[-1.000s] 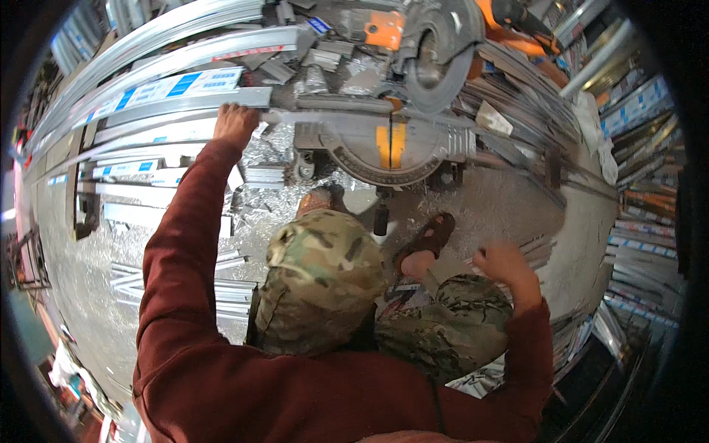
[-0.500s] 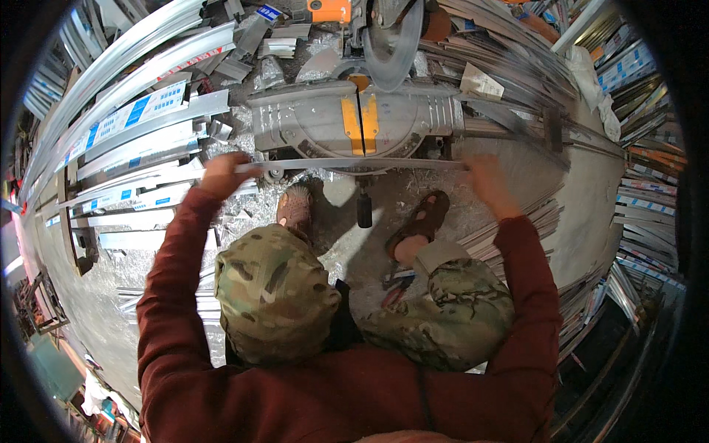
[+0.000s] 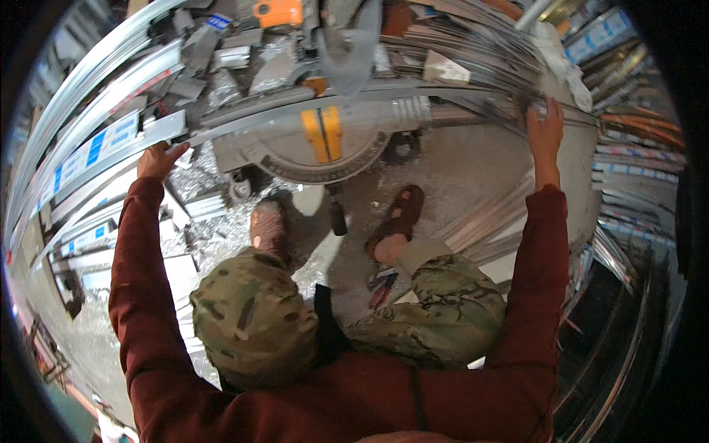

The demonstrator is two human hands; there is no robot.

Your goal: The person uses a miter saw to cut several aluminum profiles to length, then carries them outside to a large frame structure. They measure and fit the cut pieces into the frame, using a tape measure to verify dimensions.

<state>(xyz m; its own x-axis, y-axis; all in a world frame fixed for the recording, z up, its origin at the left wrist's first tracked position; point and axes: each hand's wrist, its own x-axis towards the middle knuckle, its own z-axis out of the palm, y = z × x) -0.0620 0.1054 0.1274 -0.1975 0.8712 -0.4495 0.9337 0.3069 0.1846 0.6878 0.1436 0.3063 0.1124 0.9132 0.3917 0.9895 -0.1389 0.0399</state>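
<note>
A long, thin metal strip bows across the top of the mitre saw's base, along its fence. My left hand grips the strip near its left end, thumb pointing inward. Far to the right, my right hand reaches up beside the other end of the strip; its fingers are blurred, so their hold is unclear. The round saw blade, smeared by motion, is above the base's yellow slotted insert. A black handle sticks out toward me below the base.
Long metal profiles lie stacked on the left, with offcuts behind them. More strips spread at the back right. Red-handled pliers lie on the floor by my foot. An orange case is behind the saw.
Both hands have moved outward and away from me, and the strip has shifted from the base's front edge back toward the fence. The whole view has swung slightly.
</note>
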